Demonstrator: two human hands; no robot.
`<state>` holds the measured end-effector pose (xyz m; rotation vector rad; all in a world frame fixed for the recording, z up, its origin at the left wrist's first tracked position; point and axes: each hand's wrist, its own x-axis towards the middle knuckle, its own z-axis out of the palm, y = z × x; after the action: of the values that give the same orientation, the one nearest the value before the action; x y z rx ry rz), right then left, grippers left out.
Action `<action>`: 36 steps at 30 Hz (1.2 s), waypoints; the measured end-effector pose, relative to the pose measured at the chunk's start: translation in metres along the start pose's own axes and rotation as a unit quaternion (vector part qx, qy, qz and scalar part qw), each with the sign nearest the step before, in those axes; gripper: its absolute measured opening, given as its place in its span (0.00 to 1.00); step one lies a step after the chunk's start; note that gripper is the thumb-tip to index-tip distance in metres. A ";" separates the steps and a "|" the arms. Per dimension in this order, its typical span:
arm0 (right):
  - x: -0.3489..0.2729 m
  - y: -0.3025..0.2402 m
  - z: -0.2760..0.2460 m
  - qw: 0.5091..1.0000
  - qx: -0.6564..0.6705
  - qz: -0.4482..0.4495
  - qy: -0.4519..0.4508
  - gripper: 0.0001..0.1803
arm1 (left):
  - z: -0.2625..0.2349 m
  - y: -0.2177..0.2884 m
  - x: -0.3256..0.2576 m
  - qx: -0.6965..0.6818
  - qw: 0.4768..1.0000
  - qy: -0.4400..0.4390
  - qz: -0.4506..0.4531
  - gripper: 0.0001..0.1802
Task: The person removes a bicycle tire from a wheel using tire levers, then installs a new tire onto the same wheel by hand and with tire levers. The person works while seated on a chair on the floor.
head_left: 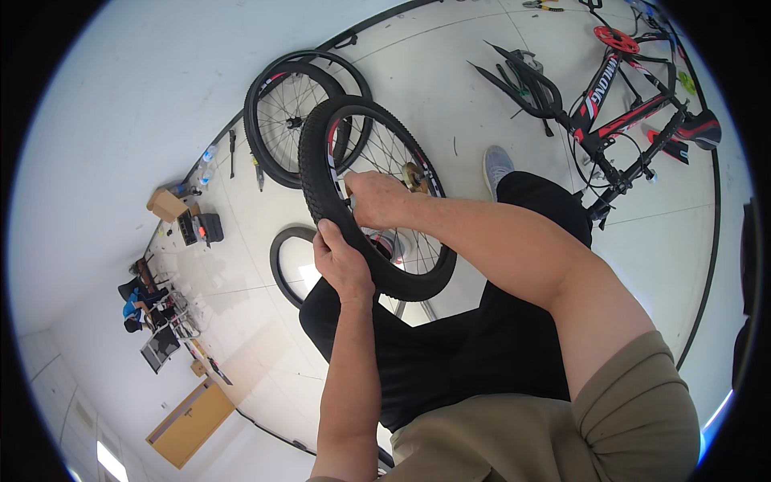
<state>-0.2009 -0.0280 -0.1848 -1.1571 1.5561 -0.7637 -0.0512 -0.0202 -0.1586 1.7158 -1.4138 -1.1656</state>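
A bicycle wheel (369, 277) with a black knobby tire stands tilted in front of me, between my knees. My left hand (345, 261) is wrapped round the tire on its near left side, with the thumb lying along the rubber. My right hand (379, 199) reaches across the spokes to the inner side of the rim. Its fingers are closed there, beside a small dark part at the rim; what they pinch is too small to make out. A brass-coloured sprocket or hub part (414, 177) shows at the wheel's middle, right beside my right wrist.
Two more wheels (259, 132) lean by the wall at the back. A loose tire (277, 265) lies left of my knee. At right rests a black and red bicycle frame (606, 92), near black fenders (534, 100). A toolbox (210, 228) and a person (135, 309) are far left.
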 end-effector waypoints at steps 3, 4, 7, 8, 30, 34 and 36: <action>0.003 0.002 -0.002 0.999 0.008 0.001 0.034 0.24 | 0.000 -0.010 -0.004 0.020 0.999 0.005 0.029 0.27; 0.001 0.002 -0.004 0.999 0.006 -0.002 0.032 0.22 | 0.001 -0.008 -0.008 0.012 1.000 0.001 0.023 0.27; -0.001 0.001 -0.007 0.999 -0.002 -0.008 0.032 0.21 | 0.002 -0.002 -0.016 -0.012 1.000 -0.009 0.007 0.27; 0.001 0.002 -0.007 0.999 -0.004 -0.009 0.034 0.21 | 0.001 -0.002 -0.017 -0.019 1.000 -0.011 0.005 0.26; 0.003 0.008 -0.025 0.987 -0.061 -0.076 -0.124 0.22 | -0.022 0.010 -0.053 -0.102 0.989 -0.059 -0.095 0.24; -0.006 0.006 -0.020 0.983 -0.075 -0.073 -0.153 0.24 | -0.020 0.031 -0.014 -0.102 0.989 -0.098 -0.040 0.30; -0.008 0.003 -0.017 0.980 -0.079 -0.081 -0.164 0.23 | -0.017 0.050 0.008 -0.058 0.987 -0.140 -0.060 0.33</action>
<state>-0.2181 -0.0204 -0.1797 -1.4606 1.2743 -0.5271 -0.0563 -0.0412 -0.1098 1.6212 -1.3867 -1.5746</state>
